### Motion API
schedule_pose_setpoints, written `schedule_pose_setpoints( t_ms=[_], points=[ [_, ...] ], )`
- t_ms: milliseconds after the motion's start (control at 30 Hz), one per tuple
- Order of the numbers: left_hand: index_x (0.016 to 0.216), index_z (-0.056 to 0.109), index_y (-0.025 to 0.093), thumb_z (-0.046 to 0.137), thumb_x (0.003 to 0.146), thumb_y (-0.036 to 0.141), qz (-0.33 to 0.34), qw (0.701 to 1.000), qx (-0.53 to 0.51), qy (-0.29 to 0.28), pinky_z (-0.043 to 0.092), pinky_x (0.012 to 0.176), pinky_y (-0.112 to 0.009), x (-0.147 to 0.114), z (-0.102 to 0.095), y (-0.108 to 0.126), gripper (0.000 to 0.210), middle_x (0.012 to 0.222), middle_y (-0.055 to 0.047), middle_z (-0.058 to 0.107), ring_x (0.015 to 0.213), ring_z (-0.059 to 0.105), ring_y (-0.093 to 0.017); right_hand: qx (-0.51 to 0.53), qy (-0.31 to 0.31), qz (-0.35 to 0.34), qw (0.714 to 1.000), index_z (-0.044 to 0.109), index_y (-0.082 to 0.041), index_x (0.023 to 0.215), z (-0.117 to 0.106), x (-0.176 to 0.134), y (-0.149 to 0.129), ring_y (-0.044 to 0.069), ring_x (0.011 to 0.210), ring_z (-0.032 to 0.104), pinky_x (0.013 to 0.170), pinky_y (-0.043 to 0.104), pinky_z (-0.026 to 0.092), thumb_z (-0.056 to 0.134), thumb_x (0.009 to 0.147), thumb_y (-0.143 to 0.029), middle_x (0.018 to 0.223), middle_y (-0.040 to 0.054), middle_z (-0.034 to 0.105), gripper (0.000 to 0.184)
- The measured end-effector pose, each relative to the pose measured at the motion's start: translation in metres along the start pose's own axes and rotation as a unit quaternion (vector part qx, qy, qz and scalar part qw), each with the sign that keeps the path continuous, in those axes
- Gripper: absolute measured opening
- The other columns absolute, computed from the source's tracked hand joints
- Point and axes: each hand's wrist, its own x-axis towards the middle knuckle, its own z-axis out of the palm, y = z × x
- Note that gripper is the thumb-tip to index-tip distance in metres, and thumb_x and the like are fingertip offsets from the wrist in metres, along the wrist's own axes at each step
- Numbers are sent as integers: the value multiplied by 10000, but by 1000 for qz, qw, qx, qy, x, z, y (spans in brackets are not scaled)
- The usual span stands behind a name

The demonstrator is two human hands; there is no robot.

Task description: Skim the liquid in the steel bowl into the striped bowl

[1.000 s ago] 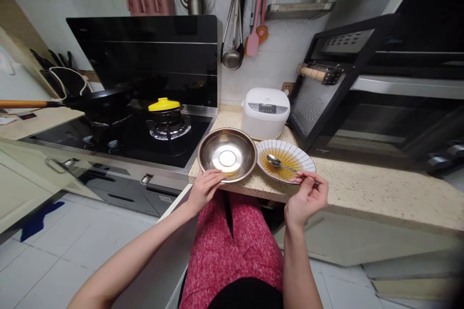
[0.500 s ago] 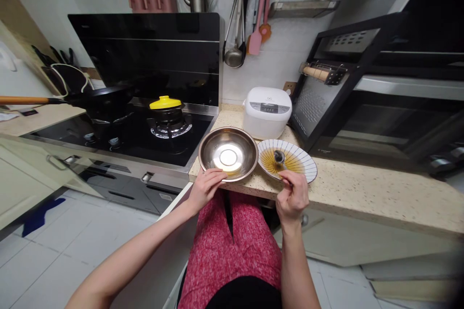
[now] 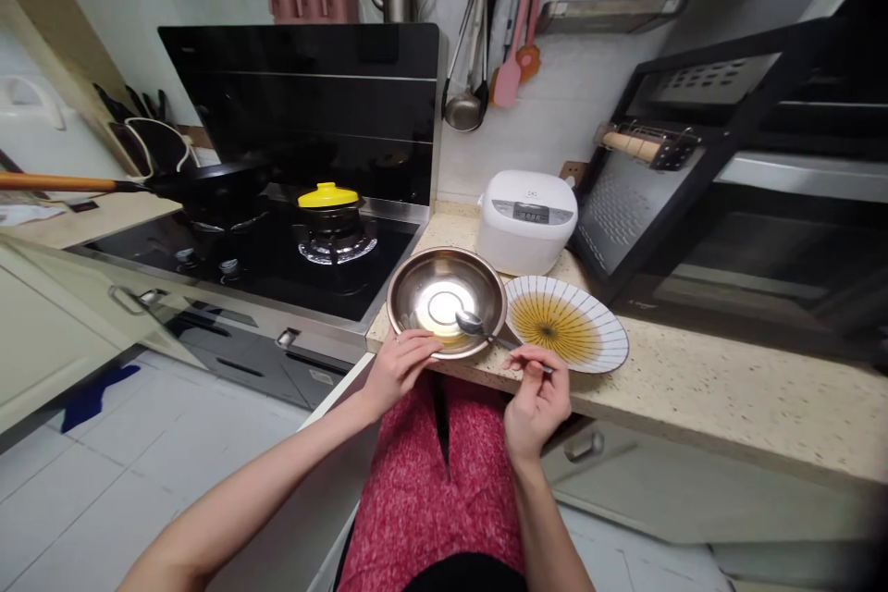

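Note:
A stainless steel bowl [image 3: 402, 282] stands at the counter's front edge with a little yellowish liquid in its bottom. My left hand [image 3: 400, 372] grips the bowl's near rim, fingers over the edge and thumb hidden below. In my right hand [image 3: 537, 402] is a metal spoon [image 3: 470, 323], pinched by its handle. The spoon's head hangs over the inside of the bowl; whether it touches the liquid I cannot tell. Right of the bowl, a white plate with dark radiating lines [image 3: 605, 326] holds a shallow brown-yellow liquid.
Behind the bowl and plate sits a white rice cooker [image 3: 528, 222]. A black oven [image 3: 783, 240] stands at right. On the gas stove at left are a small pot with a yellow lid [image 3: 327, 195] and a wok [image 3: 222, 180] with a long wooden handle. Utensils hang on the wall.
My right hand has moved left with the spoon, whose head went from the plate to over the bowl. My left hand stays on the bowl's rim. The view has shifted slightly.

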Motion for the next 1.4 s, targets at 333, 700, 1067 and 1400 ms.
schedule_pose_setpoints(
  t_ms=[333, 700, 1067, 1400],
  points=[
    [1328, 662, 226, 575, 1027, 170, 3, 1000, 9, -10, 527, 1014, -461, -1, 0, 1, 318, 1147, -96, 788, 1129, 714, -251, -1, -57, 70, 996, 640, -203, 901, 3, -9, 16, 117, 668, 589, 632, 252, 502, 562, 1014, -365, 836, 7, 644, 213],
    [1321, 659, 223, 564, 1033, 182, 8, 1000, 20, -19, 522, 1019, -455, -2, 0, -2, 306, 1136, -93, 789, 1124, 714, -247, -17, -78, 96, 992, 641, -205, 901, 5, -11, 21, 119, 679, 597, 648, 253, 517, 554, 1016, -391, 836, 3, 641, 235],
    [1331, 659, 221, 588, 1020, 179, 30, 999, 22, -14, 537, 1033, -470, -3, 0, -6, 321, 1134, -104, 787, 1148, 713, -249, -16, -87, 126, 988, 640, -200, 891, 8, -11, 25, 119, 654, 613, 637, 260, 526, 573, 994, -465, 825, 4, 661, 293],
    [1331, 652, 226, 595, 1019, 182, 19, 999, 32, -18, 513, 1058, -494, -1, 0, 1, 320, 1127, -93, 790, 1129, 718, -247, 61, -75, 151, 984, 637, -195, 884, 9, -10, 32, 102, 642, 595, 644, 247, 498, 606, 985, -427, 831, -9, 655, 255]
  ],
)
